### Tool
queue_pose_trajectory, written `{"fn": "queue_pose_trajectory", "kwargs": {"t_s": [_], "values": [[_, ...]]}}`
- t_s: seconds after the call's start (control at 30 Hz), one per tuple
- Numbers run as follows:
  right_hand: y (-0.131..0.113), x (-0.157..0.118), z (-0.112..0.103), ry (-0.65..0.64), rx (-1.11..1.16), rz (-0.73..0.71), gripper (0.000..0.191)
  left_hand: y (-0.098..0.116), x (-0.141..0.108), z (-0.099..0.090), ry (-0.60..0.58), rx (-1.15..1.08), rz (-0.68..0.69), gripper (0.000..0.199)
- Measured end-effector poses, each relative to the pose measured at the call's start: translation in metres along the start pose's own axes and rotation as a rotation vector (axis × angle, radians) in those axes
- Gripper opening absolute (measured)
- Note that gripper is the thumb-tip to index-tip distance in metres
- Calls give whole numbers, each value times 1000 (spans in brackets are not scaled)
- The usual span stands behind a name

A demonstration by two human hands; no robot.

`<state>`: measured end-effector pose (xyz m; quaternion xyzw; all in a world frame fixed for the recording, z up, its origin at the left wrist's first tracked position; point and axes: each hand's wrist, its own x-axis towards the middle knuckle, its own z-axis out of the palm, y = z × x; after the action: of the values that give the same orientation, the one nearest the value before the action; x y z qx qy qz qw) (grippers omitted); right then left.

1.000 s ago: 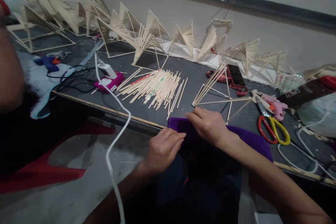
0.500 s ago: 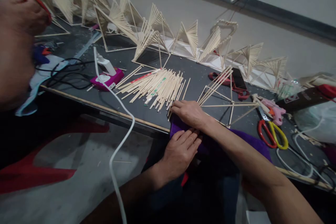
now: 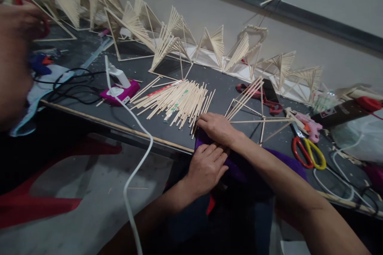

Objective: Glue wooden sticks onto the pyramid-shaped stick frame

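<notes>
Purple cloth (image 3: 202,139) hangs over the table's front edge and continues beneath my forearm. My left hand (image 3: 208,165) lies on the cloth below the edge, its fingers stretched out and thumb apart. Just above it, my right hand (image 3: 217,127) rests at the cloth's top, fingers curled; whatever is under them is hidden. A fanned pile of thin wooden sticks (image 3: 179,101) lies to the left of my right hand. On the other side stands a partly built stick frame (image 3: 262,118), with several slanted sticks.
Red-and-yellow scissors (image 3: 308,153) and a pink glue gun (image 3: 312,127) lie at the right, near a dark bottle (image 3: 344,111). A white cable crosses from a magenta power block (image 3: 119,93). Another person's hand (image 3: 32,18) is at upper left. Finished stick shapes (image 3: 211,46) line the wall.
The view has shifted slightly. My hands stay at the cloth, with the left thumb now more spread. The other person's hand has moved a little left.
</notes>
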<state>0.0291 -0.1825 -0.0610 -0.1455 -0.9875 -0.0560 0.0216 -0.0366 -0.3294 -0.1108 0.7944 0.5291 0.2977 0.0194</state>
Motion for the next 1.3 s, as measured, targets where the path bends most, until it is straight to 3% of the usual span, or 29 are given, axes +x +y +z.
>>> {"fn": "queue_pose_trajectory", "kwargs": {"t_s": [0.2,0.4,0.5,0.67,0.87,1.07,1.3], "values": [[5,8,0,-15,101,-38,20,0,-1,1,4,-25,8,42],[9,-1,-3,146,201,237,26,-1,-4,3,41,-40,21,41],[7,-7,-5,129,110,303,24,-1,-4,3,50,-50,26,42],[-1,0,-4,37,-46,210,26,-1,-4,3,22,-63,7,45],[-7,3,-4,-46,-61,162,21,0,-5,3,39,-54,1,42],[-6,-17,0,-28,-65,199,25,0,-4,3,88,-37,-1,32],[-6,-19,-3,21,-71,186,27,0,-4,3,73,-36,8,38]]}}
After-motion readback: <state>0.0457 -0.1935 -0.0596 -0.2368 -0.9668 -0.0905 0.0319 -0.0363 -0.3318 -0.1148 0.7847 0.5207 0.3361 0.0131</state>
